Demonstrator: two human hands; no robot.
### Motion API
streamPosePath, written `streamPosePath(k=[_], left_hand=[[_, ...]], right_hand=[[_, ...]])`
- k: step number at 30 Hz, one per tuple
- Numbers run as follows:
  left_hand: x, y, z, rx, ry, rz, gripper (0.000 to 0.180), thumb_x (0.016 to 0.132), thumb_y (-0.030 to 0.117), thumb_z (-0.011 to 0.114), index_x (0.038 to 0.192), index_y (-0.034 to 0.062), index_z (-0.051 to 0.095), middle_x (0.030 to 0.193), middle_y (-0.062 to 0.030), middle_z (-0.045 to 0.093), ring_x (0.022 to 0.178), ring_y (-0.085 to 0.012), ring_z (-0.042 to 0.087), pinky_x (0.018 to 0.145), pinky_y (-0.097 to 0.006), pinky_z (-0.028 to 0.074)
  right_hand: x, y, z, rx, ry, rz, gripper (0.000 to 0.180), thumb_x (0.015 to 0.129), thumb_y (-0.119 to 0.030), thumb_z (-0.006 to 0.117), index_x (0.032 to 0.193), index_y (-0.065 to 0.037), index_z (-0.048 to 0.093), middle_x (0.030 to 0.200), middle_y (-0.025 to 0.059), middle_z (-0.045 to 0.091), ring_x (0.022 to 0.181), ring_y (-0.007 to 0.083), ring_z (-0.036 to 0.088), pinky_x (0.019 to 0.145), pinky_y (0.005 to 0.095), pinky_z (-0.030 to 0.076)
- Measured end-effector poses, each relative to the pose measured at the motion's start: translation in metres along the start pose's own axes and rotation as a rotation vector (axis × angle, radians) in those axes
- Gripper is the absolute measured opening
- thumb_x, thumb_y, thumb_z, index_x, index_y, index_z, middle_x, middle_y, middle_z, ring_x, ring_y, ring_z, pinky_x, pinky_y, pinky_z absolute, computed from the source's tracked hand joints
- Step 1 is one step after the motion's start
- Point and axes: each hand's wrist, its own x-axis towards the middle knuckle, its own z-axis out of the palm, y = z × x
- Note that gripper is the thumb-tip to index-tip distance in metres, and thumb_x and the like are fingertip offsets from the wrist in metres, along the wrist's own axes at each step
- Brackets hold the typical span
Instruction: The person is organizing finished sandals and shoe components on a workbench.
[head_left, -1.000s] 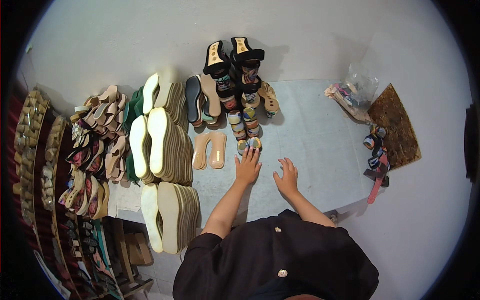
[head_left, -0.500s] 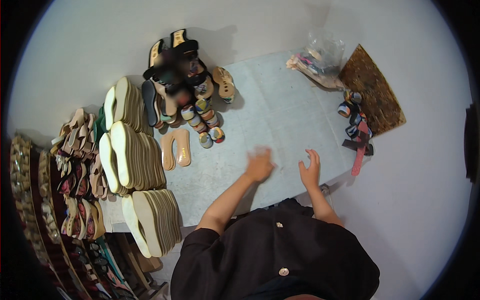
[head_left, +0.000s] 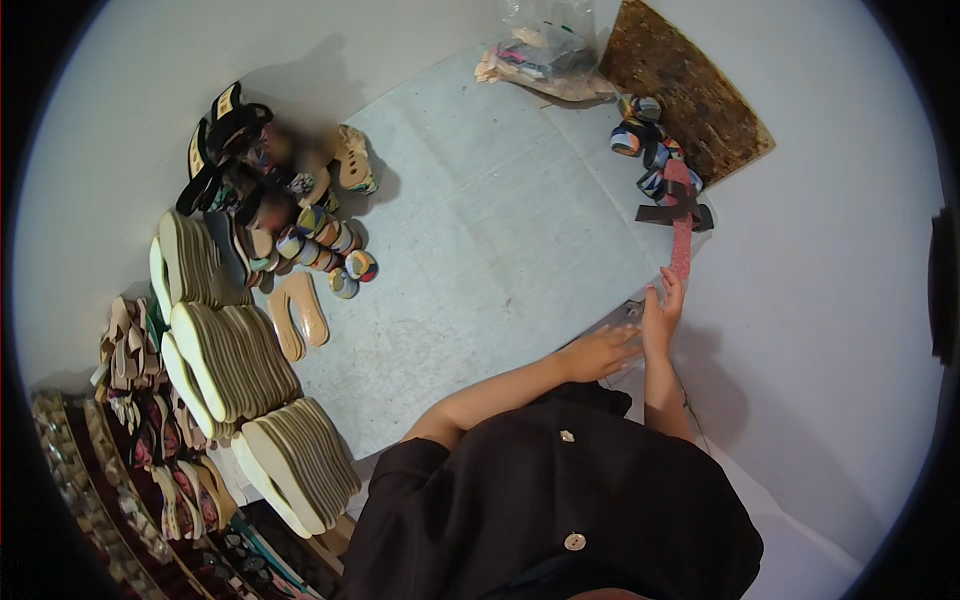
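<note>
At the table's right edge, my right hand (head_left: 662,312) is raised with its fingers stretched out and thumb apart. Its fingertips meet the lower end of a pink rough-surfaced strip (head_left: 682,245) in the picture; whether they touch it I cannot tell. A dark cross-shaped piece (head_left: 680,206) lies over that strip. My left hand (head_left: 600,352) is open beside my right wrist, fingers extended to the right, holding nothing. Beyond the strip sit several multicoloured wrapped shoe heels (head_left: 628,140).
A brown board (head_left: 690,95) leans at the back right, beside a clear plastic bag (head_left: 550,55) of pieces. Stacked cream soles (head_left: 235,360) line the table's left side. Near them are two tan insoles (head_left: 312,310), patterned heels (head_left: 343,283) and black sandals (head_left: 240,130).
Both hands have moved right to the table's right edge, my right hand up to the pink strip. My left hand has come from over the tabletop. The view has shifted right.
</note>
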Motion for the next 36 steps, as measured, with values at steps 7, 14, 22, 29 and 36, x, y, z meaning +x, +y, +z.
streamPosePath(k=[7,14,22,29,36], left_hand=[[0.033,-0.032,-0.063,0.411,0.646,-0.167,0.012,0.076,0.019,0.068,0.076,0.0080,0.062,0.102,-0.0085,0.060,0.102,-0.0270,0.053,0.091,-0.052,0.032],[0.088,-0.051,-0.092,-0.055,0.614,-0.540,0.016,0.081,0.022,0.065,0.085,0.0074,0.060,0.095,-0.0085,0.057,0.103,-0.0259,0.053,0.093,-0.053,0.031],[0.177,-0.059,-0.100,0.430,0.877,-0.370,0.051,0.075,0.014,0.066,0.122,0.0086,0.047,0.114,-0.0145,0.054,0.105,-0.0330,0.051,0.089,-0.044,0.038],[0.231,-0.095,-0.103,0.222,0.809,-0.332,0.059,0.075,0.011,0.064,0.129,0.0053,0.042,0.121,-0.0177,0.051,0.109,-0.0380,0.051,0.091,-0.042,0.041],[0.221,-0.107,-0.112,0.190,0.842,-0.348,0.055,0.076,0.009,0.062,0.128,0.0016,0.045,0.116,-0.0219,0.056,0.107,-0.0369,0.054,0.091,-0.040,0.043]], right_hand=[[0.027,-0.004,-0.035,0.031,0.121,0.002,0.036,0.079,-0.003,0.057,0.115,-0.005,0.053,0.117,0.0099,0.051,0.111,0.0233,0.048,0.098,0.0382,0.033],[0.079,0.008,-0.034,0.052,0.067,-0.133,0.038,0.072,-0.001,0.059,0.110,-0.005,0.055,0.111,0.0108,0.053,0.107,0.0265,0.050,0.095,0.0358,0.037],[0.157,0.023,-0.022,-0.406,-0.231,-0.333,0.058,0.070,-0.017,0.066,0.125,-0.012,0.047,0.128,0.0147,0.045,0.123,0.0309,0.040,0.104,0.0567,0.019],[0.186,0.050,-0.015,-0.405,-0.384,-0.107,0.075,0.072,-0.027,0.067,0.138,-0.018,0.032,0.142,0.0159,0.031,0.129,0.0362,0.034,0.101,0.0648,0.016],[0.182,0.057,-0.024,-0.091,-0.367,-0.288,0.066,0.067,-0.018,0.073,0.127,-0.013,0.046,0.130,0.0155,0.044,0.119,0.0350,0.044,0.101,0.0495,0.029]])
